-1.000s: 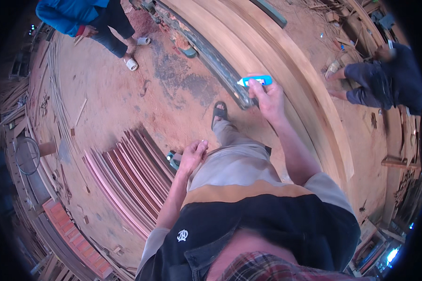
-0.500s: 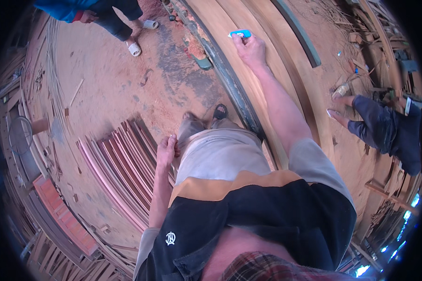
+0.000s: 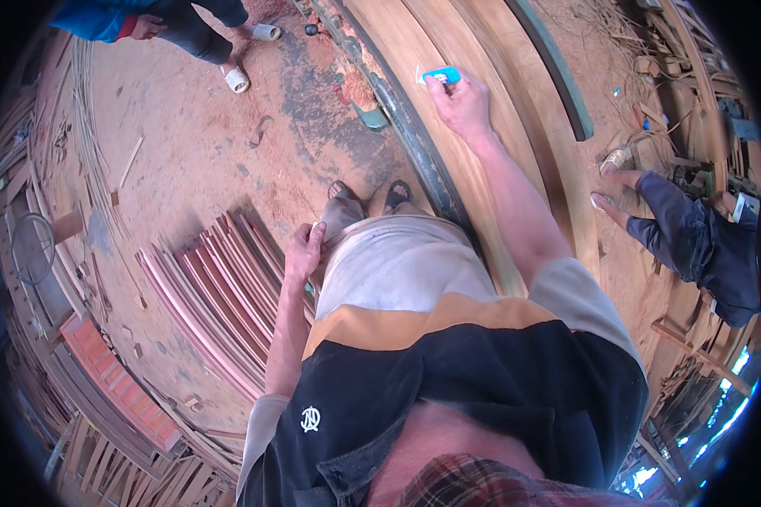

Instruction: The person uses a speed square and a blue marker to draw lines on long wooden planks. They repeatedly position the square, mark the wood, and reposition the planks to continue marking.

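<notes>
Right hand [image 3: 463,103] is gripping a small blue tube [image 3: 444,76] between thumb and fingers, and the tube is poising over the pale wooden boards [image 3: 516,93], its white tip pointing left. Half curled, the left hand [image 3: 303,248] is hanging beside the trouser leg [image 3: 340,218], near a stack of reddish-brown strips [image 3: 228,287]; whether it is holding anything, I cannot tell. Beyond the boards, a person in dark clothes [image 3: 681,228] is showing at right.

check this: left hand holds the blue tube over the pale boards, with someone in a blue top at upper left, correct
Wrong hand: the head view shows the right hand holding the blue tube over the pale boards, with someone in a blue top at upper left.
</notes>
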Tool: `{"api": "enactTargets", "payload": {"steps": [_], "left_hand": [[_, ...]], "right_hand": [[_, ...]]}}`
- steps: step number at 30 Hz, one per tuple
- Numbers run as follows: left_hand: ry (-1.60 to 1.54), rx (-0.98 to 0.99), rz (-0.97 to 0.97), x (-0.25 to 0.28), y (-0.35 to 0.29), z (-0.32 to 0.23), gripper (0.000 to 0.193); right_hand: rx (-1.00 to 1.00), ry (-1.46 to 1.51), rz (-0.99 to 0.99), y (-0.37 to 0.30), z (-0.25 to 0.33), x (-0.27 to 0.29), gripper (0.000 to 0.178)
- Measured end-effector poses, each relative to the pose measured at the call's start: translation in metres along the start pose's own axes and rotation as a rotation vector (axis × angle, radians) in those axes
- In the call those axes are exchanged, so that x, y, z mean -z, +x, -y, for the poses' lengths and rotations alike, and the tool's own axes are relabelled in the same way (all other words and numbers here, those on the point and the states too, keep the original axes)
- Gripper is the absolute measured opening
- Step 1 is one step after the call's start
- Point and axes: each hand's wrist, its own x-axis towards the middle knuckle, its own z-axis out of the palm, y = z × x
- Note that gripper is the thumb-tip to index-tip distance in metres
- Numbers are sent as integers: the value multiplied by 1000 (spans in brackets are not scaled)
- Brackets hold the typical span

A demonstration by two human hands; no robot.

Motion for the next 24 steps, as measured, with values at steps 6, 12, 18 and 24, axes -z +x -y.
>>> {"api": "enactTargets", "payload": {"steps": [6,12,18,24], "left_hand": [[-29,-4,16,-4,8,-3,48],[163,-95,-3,-5,14,-6,53],[116,-24,21,-2,13,-12,54],[268,-54,34,-3,6,-27,57]], "right_hand": [[141,-51,-214,-1,3,0,18],[143,-120,-229,-2,0,0,17],[278,-24,-138,-17,-5,6,15],[66,-103,-375,-1,-27,32,17]]}}
